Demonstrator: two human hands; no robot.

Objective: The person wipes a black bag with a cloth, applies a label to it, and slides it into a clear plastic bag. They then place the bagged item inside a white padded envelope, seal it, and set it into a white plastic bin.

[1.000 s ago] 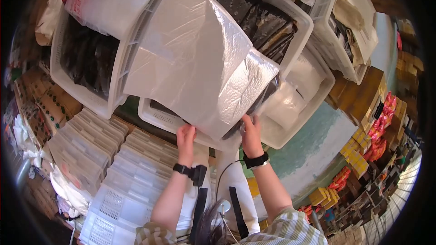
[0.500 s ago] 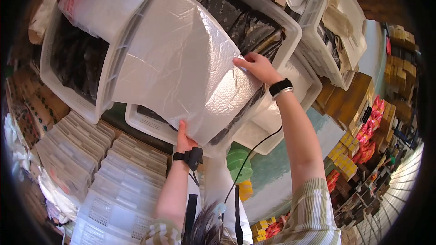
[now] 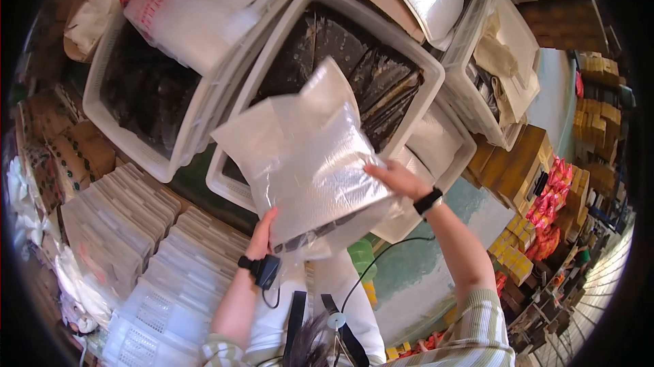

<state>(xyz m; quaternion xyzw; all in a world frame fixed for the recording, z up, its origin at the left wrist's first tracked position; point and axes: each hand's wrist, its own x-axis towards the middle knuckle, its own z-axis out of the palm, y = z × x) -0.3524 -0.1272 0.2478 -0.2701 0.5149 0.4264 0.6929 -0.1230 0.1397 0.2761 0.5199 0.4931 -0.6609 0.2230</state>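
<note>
Both hands grip one clear plastic bag (image 3: 306, 156) — left hand (image 3: 262, 234) pinching its lower edge, right hand (image 3: 395, 178) clasping its side — above a white crate (image 3: 269, 60) of dark packets (image 3: 381, 88).

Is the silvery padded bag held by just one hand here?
No, the left hand grips the lower corner of the padded bag, and the right hand holds its right edge.

We wear short sleeves (image 3: 477, 329) striped in pale green and cream. Behind our left hand (image 3: 263, 234) sits a black strap with a small black box (image 3: 264, 270). Behind our right hand (image 3: 398, 178) is a black band (image 3: 428, 201) edged in silver, and a thin black cable (image 3: 381, 256) hangs below.
</note>
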